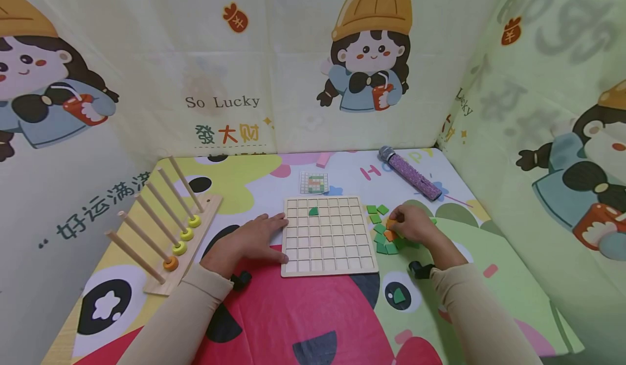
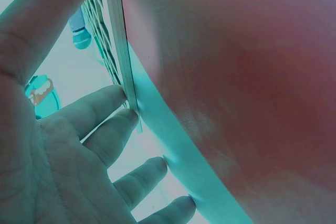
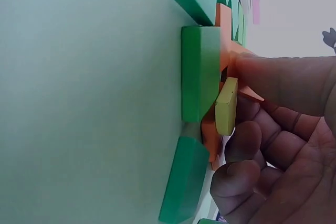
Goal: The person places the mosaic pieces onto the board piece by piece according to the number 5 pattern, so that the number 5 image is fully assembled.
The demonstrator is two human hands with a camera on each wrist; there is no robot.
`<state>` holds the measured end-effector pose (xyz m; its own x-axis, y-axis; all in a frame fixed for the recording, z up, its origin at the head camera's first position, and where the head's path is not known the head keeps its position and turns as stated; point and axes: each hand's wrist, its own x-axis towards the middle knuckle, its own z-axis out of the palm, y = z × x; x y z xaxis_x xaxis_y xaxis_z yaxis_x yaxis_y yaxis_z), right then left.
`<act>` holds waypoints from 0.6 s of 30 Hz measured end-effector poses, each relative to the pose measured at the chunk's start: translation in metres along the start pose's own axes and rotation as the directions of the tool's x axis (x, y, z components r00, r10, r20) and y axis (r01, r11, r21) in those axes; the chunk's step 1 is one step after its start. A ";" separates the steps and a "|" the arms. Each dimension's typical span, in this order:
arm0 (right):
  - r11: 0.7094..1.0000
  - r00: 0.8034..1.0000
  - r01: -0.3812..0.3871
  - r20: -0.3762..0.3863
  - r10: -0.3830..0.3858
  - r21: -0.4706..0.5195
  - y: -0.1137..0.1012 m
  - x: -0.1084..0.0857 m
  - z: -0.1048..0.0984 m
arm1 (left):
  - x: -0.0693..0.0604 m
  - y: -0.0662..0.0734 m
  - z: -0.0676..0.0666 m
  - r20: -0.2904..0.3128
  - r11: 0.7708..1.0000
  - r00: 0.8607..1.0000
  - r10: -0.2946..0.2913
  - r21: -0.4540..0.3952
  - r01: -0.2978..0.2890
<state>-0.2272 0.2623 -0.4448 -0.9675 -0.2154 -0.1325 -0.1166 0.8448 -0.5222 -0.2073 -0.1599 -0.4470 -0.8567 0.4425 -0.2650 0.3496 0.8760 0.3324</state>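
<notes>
Grid board (image 1: 329, 245) (centre of frame): one green piece (image 1: 313, 211) placed, other cells unfilled; edge touched by the outstretched left hand (image 1: 251, 240). Unplaced tiles (image 1: 380, 228) (right of centre): orange tile (image 1: 389, 224) pinched by the right hand (image 1: 413, 225).

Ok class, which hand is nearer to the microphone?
Right: the right hand is at the tiles, on the near side of the microphone. The left hand is farther away, at the left edge of the board.
</notes>
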 end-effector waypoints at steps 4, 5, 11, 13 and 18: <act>0.999 1.000 -0.013 0.006 0.013 0.039 0.001 0.000 -0.001 | -0.001 0.002 -0.001 0.001 1.000 1.000 -0.008 -0.008 0.008; 0.999 1.000 -0.017 0.009 0.017 0.045 0.001 0.000 -0.001 | -0.002 0.003 -0.002 0.002 1.000 1.000 -0.010 -0.010 0.010; 0.993 0.999 -0.053 0.003 0.053 0.104 -0.006 0.003 -0.002 | -0.004 0.005 -0.004 0.007 1.000 1.000 -0.016 -0.015 0.016; 0.991 0.998 -0.055 0.001 0.055 0.125 -0.010 0.005 -0.002 | -0.005 0.005 -0.004 0.005 1.000 1.000 -0.014 -0.015 0.014; 0.987 0.998 -0.053 0.022 0.050 0.154 -0.019 0.010 0.002 | -0.004 0.005 -0.003 0.004 1.000 1.000 -0.012 -0.015 0.012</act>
<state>-0.2346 0.2432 -0.4384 -0.9670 -0.1833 -0.1771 -0.0289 0.7694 -0.6382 -0.2033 -0.1579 -0.4415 -0.8595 0.4327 -0.2721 0.3336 0.8782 0.3428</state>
